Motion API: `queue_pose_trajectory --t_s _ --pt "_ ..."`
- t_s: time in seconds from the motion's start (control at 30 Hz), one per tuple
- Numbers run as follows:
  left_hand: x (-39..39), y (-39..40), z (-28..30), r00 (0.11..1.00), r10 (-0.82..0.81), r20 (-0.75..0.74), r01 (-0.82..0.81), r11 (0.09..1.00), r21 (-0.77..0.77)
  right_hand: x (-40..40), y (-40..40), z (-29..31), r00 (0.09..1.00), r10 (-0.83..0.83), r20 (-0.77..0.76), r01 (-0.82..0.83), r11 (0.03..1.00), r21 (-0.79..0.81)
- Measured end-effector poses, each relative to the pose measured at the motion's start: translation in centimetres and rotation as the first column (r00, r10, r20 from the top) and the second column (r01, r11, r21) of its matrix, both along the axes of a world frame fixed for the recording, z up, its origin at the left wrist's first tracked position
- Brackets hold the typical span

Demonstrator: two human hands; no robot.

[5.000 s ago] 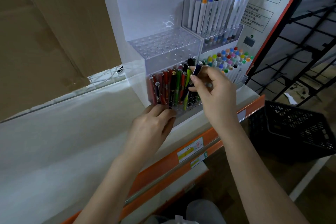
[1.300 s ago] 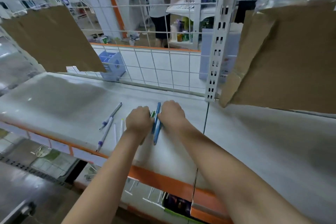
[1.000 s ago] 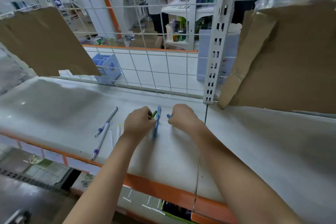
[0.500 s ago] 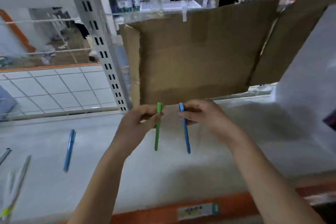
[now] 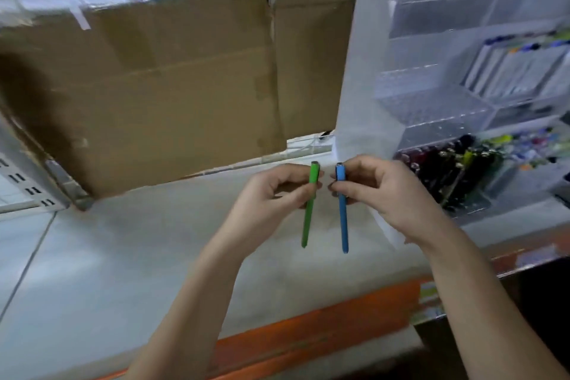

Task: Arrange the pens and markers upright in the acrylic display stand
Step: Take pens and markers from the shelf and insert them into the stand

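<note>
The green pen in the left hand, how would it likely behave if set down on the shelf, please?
The green pen looks slim, straight and rigid, so probably light and stiff. Its rounded barrel may roll on the smooth shelf. The left hand pinches it easily.

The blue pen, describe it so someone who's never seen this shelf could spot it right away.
Start at the clear acrylic display stand on the right of the white shelf. Just left of its base, two hands hold a pen each, hanging upright. The blue pen is in the right hand, nearer the stand; its neighbour in the left hand is green.

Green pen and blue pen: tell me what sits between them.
Nothing; head view shows only bare shelf behind the gap between green pen and blue pen.
</note>
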State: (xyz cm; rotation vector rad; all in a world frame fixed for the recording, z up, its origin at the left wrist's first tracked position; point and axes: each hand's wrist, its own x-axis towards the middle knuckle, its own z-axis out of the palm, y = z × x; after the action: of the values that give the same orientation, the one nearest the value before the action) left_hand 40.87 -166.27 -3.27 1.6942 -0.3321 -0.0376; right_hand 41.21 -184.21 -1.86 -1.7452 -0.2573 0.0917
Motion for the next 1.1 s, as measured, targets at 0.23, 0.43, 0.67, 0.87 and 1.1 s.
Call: queue_pose_trajectory --t_s 0.23,0.43,0.67,0.87,1.1 --pt "1.1 -5.9 0.4 0.999 -0.046 -0.014 0.045 0.997 -0.054 0.2 -5.9 0.7 0.992 -0.049 0.113 0.048 0.999 0.013" --pt "1.2 -8.4 1.4 0.992 -0.130 -0.003 0.130 0.990 -0.056 0.2 -7.4 0.8 0.949 -0.176 0.260 0.173 0.984 0.037" --pt "2.1 -10.1 1.5 0.980 -0.196 0.034 0.198 0.979 -0.040 -0.2 -9.8 0.9 0.856 -0.307 0.417 0.321 0.946 0.038" --pt "2.4 -11.3 1.0 0.979 -0.186 0.078 0.187 0.982 -0.001 -0.3 -12.2 1.0 0.793 -0.417 0.444 0.452 0.891 0.029" --pt "2.0 -11.7 -0.3 0.988 -0.111 0.108 0.110 0.994 0.015 -0.3 -12.3 -0.8 0.648 -0.460 0.607 0.603 0.797 -0.039"
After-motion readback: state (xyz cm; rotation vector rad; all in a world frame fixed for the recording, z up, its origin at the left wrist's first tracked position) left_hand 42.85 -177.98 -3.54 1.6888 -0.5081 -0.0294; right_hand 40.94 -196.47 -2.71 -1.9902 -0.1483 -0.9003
